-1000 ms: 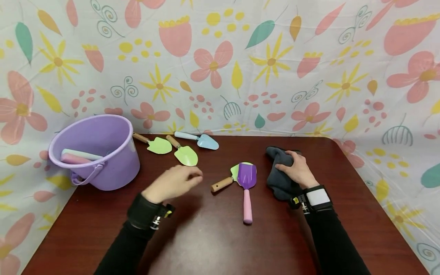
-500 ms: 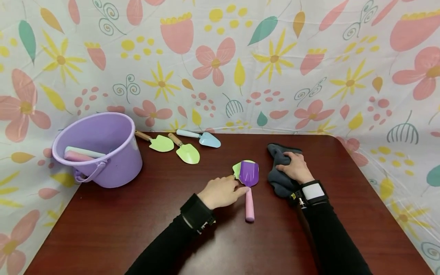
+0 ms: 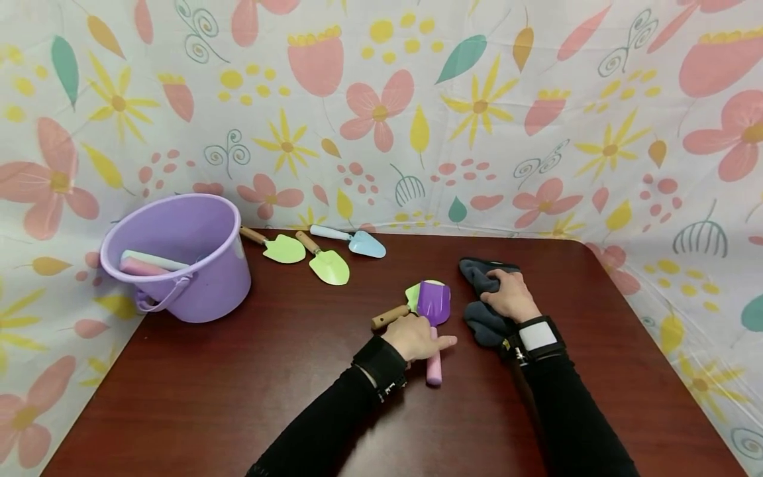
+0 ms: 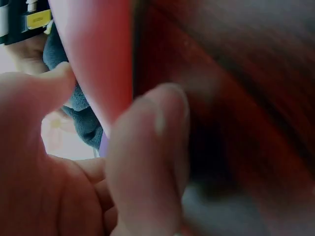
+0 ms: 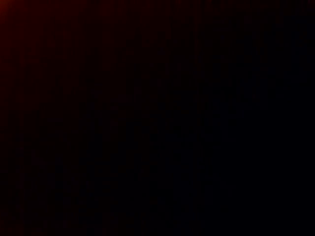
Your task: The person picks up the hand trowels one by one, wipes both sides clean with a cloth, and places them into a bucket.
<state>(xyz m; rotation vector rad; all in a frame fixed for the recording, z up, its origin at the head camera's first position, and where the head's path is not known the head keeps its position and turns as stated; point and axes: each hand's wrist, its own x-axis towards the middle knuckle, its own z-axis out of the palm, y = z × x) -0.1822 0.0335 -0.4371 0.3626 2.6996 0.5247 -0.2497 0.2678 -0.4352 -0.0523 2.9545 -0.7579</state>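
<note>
A purple shovel [image 3: 433,301] with a pink handle [image 3: 434,371] lies mid-table, its blade over a green trowel [image 3: 412,292] with a wooden handle [image 3: 389,317]. My left hand [image 3: 434,338] grips the pink handle near the blade. The left wrist view shows that handle [image 4: 98,64] pinched between thumb and a finger [image 4: 147,147]. My right hand [image 3: 497,288] lies on a bunched dark grey cloth [image 3: 481,321] just right of the shovel, fingers curled into it. The right wrist view is black.
A purple bucket [image 3: 203,281] at the left holds pink and pale handles [image 3: 146,264]. Behind it lie two green trowels [image 3: 285,250] [image 3: 330,267] and a blue one [image 3: 365,244]. The dark wooden table [image 3: 238,397] is backed by a floral sheet.
My left hand moved right from mid-table to the purple shovel and closed round its pink handle. The right hand stayed on the cloth.
</note>
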